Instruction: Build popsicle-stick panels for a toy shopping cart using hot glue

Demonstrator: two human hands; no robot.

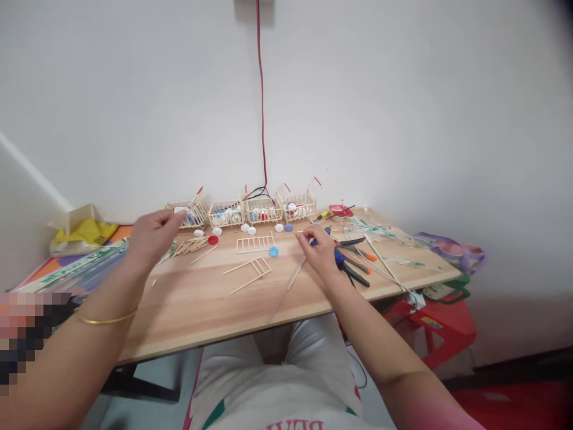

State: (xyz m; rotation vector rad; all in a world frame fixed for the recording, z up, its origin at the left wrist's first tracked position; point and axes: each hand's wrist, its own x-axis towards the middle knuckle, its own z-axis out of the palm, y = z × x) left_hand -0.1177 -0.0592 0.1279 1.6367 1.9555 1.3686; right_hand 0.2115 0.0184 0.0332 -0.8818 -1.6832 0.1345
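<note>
My left hand (152, 236) is raised over the left part of the table, its fingers bent together; what they hold, if anything, is hidden. It is nearest to a pile of short wooden sticks (190, 246) and the leftmost small stick basket (197, 216). My right hand (319, 249) hovers right of centre, thumb and forefinger pinched, on something too small to make out. Beside it lie a blue tool (341, 258) and orange-handled pliers (358, 263). Between the hands rest a ladder-like stick frame (255, 243), a partly built stick frame (253, 272) and a blue bottle cap (273, 252).
Several stick baskets (264, 212) holding caps line the wall. White caps (217, 232) and a red cap (212, 240) lie before them. A red dish (341, 210) and plastic strips (380, 230) are at right. Bags (83, 233) sit at left; a red stool (447, 328) stands below right.
</note>
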